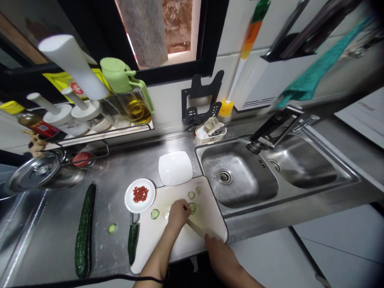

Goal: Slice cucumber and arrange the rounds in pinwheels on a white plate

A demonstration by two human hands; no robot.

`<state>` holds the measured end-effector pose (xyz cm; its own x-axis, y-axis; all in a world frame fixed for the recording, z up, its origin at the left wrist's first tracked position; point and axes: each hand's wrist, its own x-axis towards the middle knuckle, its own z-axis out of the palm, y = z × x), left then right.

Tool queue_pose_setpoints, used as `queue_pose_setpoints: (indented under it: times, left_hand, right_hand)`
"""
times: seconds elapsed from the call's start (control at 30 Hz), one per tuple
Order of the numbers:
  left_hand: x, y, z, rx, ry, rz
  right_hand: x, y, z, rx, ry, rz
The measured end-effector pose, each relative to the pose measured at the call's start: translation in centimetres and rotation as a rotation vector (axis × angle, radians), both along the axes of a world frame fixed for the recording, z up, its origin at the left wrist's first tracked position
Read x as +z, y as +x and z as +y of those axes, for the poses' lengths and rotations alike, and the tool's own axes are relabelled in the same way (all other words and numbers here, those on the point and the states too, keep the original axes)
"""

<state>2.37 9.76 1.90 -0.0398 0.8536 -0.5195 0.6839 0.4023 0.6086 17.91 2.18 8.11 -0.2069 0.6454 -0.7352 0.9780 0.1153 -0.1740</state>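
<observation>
My left hand is closed over the white cutting board, its fingers curled beside a cucumber slice. Something small and red shows at the fingertips; what they grip is mostly hidden. A knife is in my right hand, fingers wrapped round its handle, and its blade slants up-left to just by my left hand. More cucumber slices lie on the board, one to the left and two near the top right. A cut cucumber piece rests at the board's left edge.
Left on the steel counter lie a whole cucumber and a loose slice. A white plate of small red pieces and a white square dish sit beyond the board. The double sink is at right; a dark cable crosses bottom left.
</observation>
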Motion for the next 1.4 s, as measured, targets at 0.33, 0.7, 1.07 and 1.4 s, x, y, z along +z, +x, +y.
queue_pose_setpoints:
  times: [0.33,0.7,1.07,1.4]
  left_hand:
    - [-0.7,-2.9,-1.4,0.185,0.027,-0.064]
    - [-1.4,-5.6,-3.6,0.289,0.049,0.009]
    - [-1.1,-5.6,-3.4,0.287,0.016,0.067]
    - [-1.3,-5.7,-3.2,0.283,0.005,0.064]
  right_hand:
    - [0.4,0.5,0.2,-0.02,-0.033,0.045]
    - [1.0,-0.7,1.1,0.021,-0.005,0.056]
    - [0.8,-2.4,1.9,0.014,0.02,0.021]
    - [0.9,-2.7,2.0,0.012,0.024,0.067]
